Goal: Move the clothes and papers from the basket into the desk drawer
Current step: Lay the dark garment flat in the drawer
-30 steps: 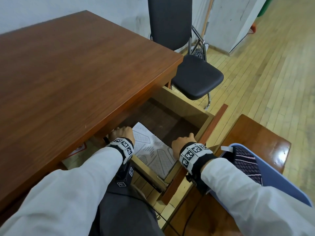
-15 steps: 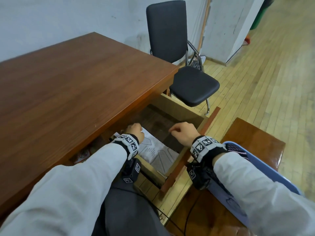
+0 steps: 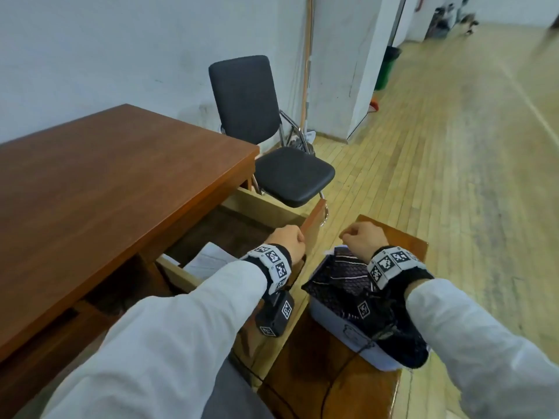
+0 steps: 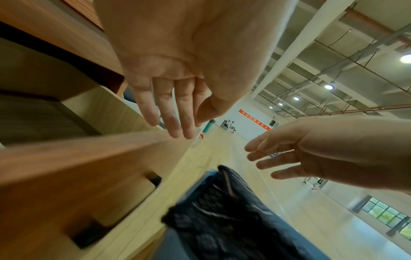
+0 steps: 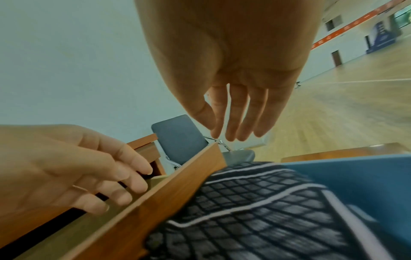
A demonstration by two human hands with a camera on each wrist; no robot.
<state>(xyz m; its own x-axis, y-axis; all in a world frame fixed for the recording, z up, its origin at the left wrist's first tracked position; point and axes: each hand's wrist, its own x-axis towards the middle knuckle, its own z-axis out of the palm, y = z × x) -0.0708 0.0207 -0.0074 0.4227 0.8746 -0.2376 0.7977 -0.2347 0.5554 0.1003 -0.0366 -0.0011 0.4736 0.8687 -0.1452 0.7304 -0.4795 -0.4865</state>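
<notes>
Our left hand (image 3: 286,241) hangs over the drawer (image 3: 313,220) front's top edge, fingers relaxed and apart, holding nothing; in the left wrist view the fingertips (image 4: 177,126) sit just above that edge, contact unclear. Our right hand (image 3: 361,238) hovers to the right of it, above the far end of the basket (image 3: 341,323), fingers loose and slightly spread, empty too. The two hands are near each other but not touching.

Papers (image 3: 208,259) lie in the drawer, below and behind the left wrist, partly hidden by the sleeve. The dark patterned cloth (image 3: 344,275) with pale stripes fills the basket right under the right wrist and spills over the near rim. The basket stands on a bench (image 3: 402,237) under the right arm, just beside the open drawer.

The desk (image 3: 121,182) top spreads left of the left hand. A chair (image 3: 290,173) stands beyond both hands, past the drawer's far end. Wrist views are motion-blurred on the cloth.
</notes>
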